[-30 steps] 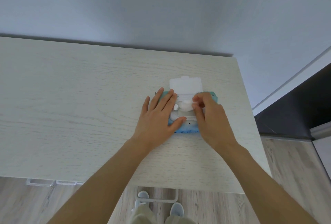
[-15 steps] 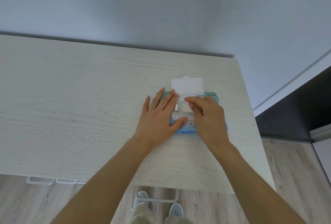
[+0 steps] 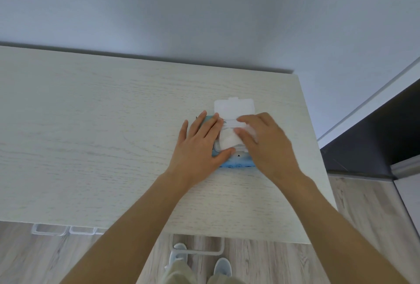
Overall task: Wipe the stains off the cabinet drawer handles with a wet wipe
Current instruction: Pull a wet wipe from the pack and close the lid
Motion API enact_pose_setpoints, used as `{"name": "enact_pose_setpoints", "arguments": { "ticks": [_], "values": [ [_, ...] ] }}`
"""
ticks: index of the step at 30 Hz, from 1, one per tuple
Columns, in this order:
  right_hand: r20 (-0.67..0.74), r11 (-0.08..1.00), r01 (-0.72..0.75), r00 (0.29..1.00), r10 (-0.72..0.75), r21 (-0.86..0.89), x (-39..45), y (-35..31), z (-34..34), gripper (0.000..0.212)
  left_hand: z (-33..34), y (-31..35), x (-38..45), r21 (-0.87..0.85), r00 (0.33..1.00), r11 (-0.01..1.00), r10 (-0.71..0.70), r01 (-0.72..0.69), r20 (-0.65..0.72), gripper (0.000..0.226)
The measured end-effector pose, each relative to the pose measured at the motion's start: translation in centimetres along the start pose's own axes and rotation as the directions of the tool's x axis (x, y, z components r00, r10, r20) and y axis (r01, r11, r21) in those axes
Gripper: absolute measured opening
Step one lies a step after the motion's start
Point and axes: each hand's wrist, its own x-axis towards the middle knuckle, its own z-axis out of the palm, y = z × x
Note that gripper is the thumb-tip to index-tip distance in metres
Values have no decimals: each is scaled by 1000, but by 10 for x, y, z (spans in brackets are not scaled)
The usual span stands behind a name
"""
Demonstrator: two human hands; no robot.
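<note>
A blue wet wipe pack (image 3: 238, 164) lies on the pale wood cabinet top (image 3: 91, 136) near its right end, with its white lid (image 3: 234, 107) flipped open away from me. My left hand (image 3: 200, 145) lies flat on the pack's left part, fingers spread, pressing it down. My right hand (image 3: 266, 145) covers the pack's right part, and its fingertips pinch a white wet wipe (image 3: 228, 140) that sticks out of the opening. Below the cabinet's front edge, white drawer handles jut out: one (image 3: 197, 252) under my arms, another pair (image 3: 50, 230) to the left.
A grey wall rises behind the cabinet. The cabinet's right edge (image 3: 318, 147) drops to a wood-look floor (image 3: 368, 211), with a dark panel (image 3: 375, 143) further right. My shoes (image 3: 222, 267) show below the front edge.
My right hand has shifted over the opening and drawn more of the white wipe out of the pack. My left hand has stayed flat on the pack.
</note>
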Motion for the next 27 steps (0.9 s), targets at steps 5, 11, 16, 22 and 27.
{"name": "enact_pose_setpoints", "arguments": {
  "ticks": [5, 11, 16, 22, 27],
  "values": [
    [-56, 997, 27, 998, -24, 66, -3, -3, 8, 14, -1, -1, 0, 6, 1000, 1000, -8, 8, 5, 81],
    [-253, 979, -192, 946, 203, 65, -7, 25, -26, 12, -8, 7, -4, -42, 999, 999, -23, 21, -49, 78],
    [-174, 987, -159, 972, 156, 0, -18, 30, -22, 11, -5, 20, -7, -16, 990, 991, 131, -132, -55, 76],
    [-254, 971, -221, 938, 237, 91, -28, 37, -24, 8, 1, 20, -6, 216, 974, 955, 174, -202, 142, 75],
    [-305, 933, -319, 883, 357, 169, -26, 44, -34, 13, -5, 21, -1, 239, 974, 950, 166, -201, 156, 72]
  ]
}}
